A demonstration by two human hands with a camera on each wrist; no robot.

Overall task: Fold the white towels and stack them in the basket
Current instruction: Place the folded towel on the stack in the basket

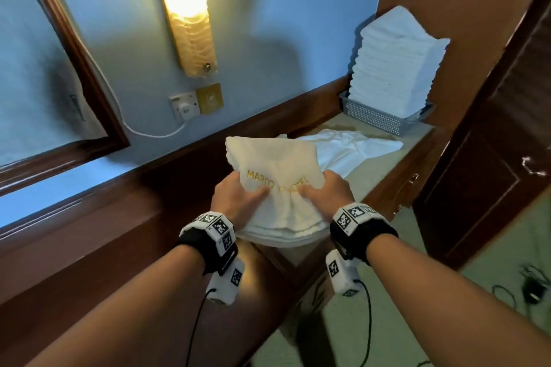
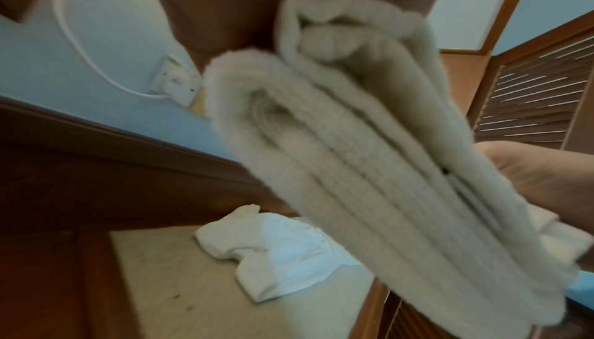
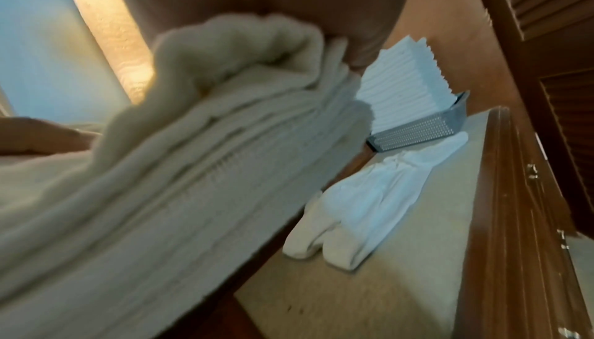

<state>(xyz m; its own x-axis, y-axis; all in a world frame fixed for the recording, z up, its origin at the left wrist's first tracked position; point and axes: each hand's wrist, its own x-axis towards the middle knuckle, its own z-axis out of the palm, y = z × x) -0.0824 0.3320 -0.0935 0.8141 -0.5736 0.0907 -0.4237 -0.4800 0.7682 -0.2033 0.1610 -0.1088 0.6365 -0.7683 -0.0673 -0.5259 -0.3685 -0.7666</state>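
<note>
Both hands are gripping a folded cream terry towel with gold embroidered lettering (image 1: pixel 277 188), lifted clear above the near end of the beige-topped wooden counter (image 1: pixel 384 170). The left hand (image 1: pixel 238 198) and the right hand (image 1: pixel 326 191) are each clamping a side, thumbs on top. Folding appears done; carrying is under way. Next, it needs setting squarely atop the tall stack of folded white towels (image 1: pixel 393 59) in the grey perforated basket (image 1: pixel 375 119) at the counter's far end, passing over the crumpled white towel (image 1: pixel 354 147) lying mid-counter.

Black wristbands (image 1: pixel 208 243) carry white checker-marked camera blocks (image 1: pixel 354 216).
</note>
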